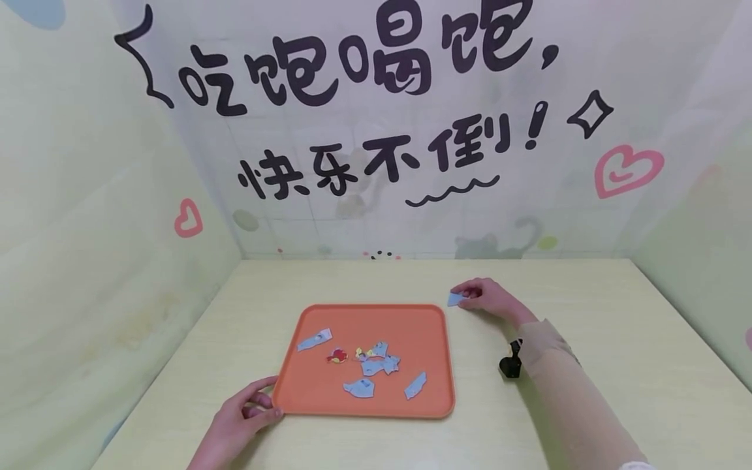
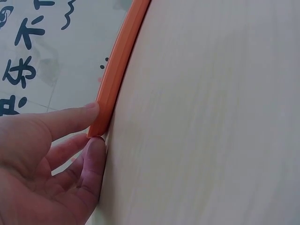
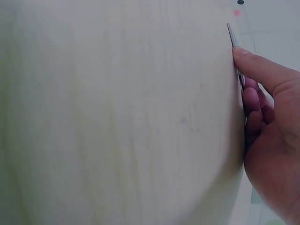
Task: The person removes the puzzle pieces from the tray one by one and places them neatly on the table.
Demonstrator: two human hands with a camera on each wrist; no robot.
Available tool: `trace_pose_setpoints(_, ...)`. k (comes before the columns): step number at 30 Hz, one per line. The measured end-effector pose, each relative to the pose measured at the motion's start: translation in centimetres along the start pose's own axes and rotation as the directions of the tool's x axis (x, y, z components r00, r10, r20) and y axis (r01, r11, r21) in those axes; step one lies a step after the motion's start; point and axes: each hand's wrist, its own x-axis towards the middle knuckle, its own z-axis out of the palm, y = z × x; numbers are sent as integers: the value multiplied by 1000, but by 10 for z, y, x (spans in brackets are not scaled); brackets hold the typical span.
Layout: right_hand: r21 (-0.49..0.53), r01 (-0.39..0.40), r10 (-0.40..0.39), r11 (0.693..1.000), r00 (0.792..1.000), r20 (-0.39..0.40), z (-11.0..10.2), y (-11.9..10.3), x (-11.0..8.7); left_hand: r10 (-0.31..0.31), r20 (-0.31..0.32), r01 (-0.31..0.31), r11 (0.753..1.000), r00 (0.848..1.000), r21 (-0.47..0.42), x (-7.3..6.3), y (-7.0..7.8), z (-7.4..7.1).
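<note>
One orange tray [image 1: 423,333] on the desk [image 1: 617,313], one black object [image 1: 510,368] off the tray's right edge; hands, two: left hand [image 1: 243,414] at its near left corner, right hand [image 1: 487,297] off its far right corner with one held blue piece [image 1: 454,299]. On the tray: three blue pieces [image 1: 359,389] lying singly, one red piece [image 1: 339,356], one overlapping cluster [image 1: 371,367], its count unclear.

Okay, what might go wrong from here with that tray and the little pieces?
The left hand grips the near left corner of the orange tray, so a tug or tilt could slide the loose pieces lying in it. The right hand pinches a thin light-blue piece just outside the tray's far right corner; it might slip and drop onto the table.
</note>
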Motion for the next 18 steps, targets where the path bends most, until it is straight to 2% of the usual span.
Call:
trace_pose_setpoints(8,-15,-2,1,1000,1000,-28,3,5,-4,-1,6,1,1000,1000,8,-1,2,2)
trace_pose_setpoints(18,-18,-4,4,1000,1000,-23,4,3,-3,9,16,-9,1000,1000,-5,-2,0,0)
